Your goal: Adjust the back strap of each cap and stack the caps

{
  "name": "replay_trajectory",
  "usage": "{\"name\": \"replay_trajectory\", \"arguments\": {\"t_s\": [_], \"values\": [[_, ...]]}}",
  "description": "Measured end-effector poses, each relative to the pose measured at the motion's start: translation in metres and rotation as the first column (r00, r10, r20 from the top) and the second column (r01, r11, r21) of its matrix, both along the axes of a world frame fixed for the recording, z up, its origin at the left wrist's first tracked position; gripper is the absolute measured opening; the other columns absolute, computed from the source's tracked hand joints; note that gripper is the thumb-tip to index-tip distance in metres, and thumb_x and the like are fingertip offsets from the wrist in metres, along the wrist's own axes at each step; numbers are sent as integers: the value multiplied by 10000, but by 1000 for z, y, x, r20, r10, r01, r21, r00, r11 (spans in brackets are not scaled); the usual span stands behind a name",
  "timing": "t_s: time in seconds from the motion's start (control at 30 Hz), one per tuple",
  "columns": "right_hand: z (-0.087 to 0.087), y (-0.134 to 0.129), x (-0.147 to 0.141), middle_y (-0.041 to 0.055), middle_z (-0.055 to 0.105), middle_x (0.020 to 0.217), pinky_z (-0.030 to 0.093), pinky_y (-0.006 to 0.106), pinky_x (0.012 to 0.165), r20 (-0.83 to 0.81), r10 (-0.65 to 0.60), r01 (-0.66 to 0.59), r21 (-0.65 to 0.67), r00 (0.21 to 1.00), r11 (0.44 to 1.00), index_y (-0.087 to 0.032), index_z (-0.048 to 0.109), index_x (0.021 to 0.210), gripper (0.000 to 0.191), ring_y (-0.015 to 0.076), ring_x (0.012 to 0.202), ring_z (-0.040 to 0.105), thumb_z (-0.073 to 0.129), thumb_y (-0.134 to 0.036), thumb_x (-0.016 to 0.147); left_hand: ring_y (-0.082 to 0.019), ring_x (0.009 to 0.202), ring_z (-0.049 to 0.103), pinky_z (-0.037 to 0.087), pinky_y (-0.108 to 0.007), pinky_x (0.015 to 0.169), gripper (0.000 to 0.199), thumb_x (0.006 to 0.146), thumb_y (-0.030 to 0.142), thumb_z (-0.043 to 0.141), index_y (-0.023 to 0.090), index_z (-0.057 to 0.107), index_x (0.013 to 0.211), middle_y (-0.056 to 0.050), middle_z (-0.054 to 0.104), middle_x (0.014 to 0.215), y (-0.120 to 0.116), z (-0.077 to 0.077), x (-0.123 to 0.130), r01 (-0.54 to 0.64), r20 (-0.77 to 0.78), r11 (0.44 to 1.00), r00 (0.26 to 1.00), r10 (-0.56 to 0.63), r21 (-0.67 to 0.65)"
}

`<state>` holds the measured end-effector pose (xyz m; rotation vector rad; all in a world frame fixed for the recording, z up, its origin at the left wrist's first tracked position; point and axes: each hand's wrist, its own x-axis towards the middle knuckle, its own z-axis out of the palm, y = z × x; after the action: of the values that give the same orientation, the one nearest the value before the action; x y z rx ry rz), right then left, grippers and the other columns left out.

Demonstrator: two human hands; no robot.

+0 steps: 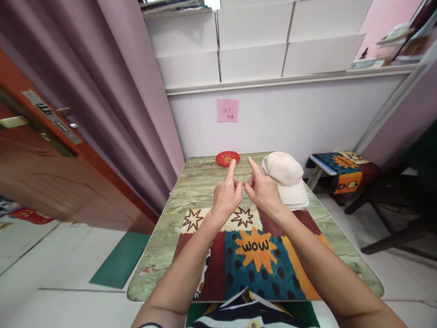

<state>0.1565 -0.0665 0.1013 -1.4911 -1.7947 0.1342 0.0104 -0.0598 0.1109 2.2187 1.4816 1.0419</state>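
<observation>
My left hand [227, 193] is raised over the table, its index finger stretched forward and the other fingers curled, holding nothing. Its fingertip overlaps the lower right of a red scalloped dish [225, 158] in the view; whether it touches cannot be told. My right hand [262, 186] mirrors it, index finger extended, the rest bent in, also holding nothing. The two thumbs almost meet. Just right of that hand sits a cream baseball cap [282, 168], brim toward me, its left edge partly covered by the hand.
Under my forearms a colourful "WOW" mat [256, 264] covers part of the green wood-patterned table [159, 255]. A pink note [227, 110] is on the wall behind. To the left are a purple curtain [136, 91] and a brown door [68, 182]; to the right, a stool [322, 164].
</observation>
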Motion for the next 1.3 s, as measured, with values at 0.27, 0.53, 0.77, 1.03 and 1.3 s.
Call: {"name": "replay_trajectory", "arguments": {"t_s": [0.27, 0.53, 0.77, 1.03, 1.3], "values": [[-12, 7, -3, 32, 703, 768, 490, 430, 956, 290, -119, 37, 272, 950, 962, -122, 47, 1630, 907, 203, 703, 616, 444, -78, 816, -195, 783, 651, 497, -313, 717, 933, 883, 120, 519, 218, -38, 1624, -94, 714, 1078, 3, -8, 2, -145, -350, 978, 918, 189, 150], [-28, 11, -5, 16, 693, 819, 444, 454, 1053, 332, -256, 121, 377, 908, 918, -157, -100, 1619, 905, 193, 735, 630, 387, -44, 866, -209, 846, 670, 528, -329, 781, 931, 908, 93, 481, 219, -114, 1614, -107, 693, 1115, 8, -21, 2, -210, -453, 948, 839, 300, 238], [-36, 14, 0, 19, 686, 786, 429, 461, 1061, 360, -266, 147, 326, 894, 934, -123, -32, 1626, 897, 199, 719, 619, 401, -47, 844, -216, 840, 692, 535, -309, 738, 983, 868, 49, 475, 211, -159, 1602, -99, 696, 1096, 7, -22, 1, -242, -478, 949, 822, 311, 202], [-37, 15, 1, 18, 681, 735, 430, 456, 1060, 363, -271, 155, 318, 891, 935, -88, 60, 1624, 876, 199, 681, 612, 430, -79, 830, -234, 854, 718, 557, -314, 731, 1007, 866, 63, 496, 220, -179, 1596, -110, 694, 1125, 8, -23, 1, -250, -482, 956, 826, 293, 153], [-38, 15, 2, 23, 686, 753, 415, 465, 1076, 338, -248, 141, 311, 908, 940, -81, 95, 1619, 875, 199, 694, 617, 439, -76, 815, -229, 826, 719, 575, -323, 728, 1028, 868, 72, 515, 195, -209, 1587, -137, 682, 1155, 6, -23, 0, -248, -503, 957, 814, 291, 152]]}}
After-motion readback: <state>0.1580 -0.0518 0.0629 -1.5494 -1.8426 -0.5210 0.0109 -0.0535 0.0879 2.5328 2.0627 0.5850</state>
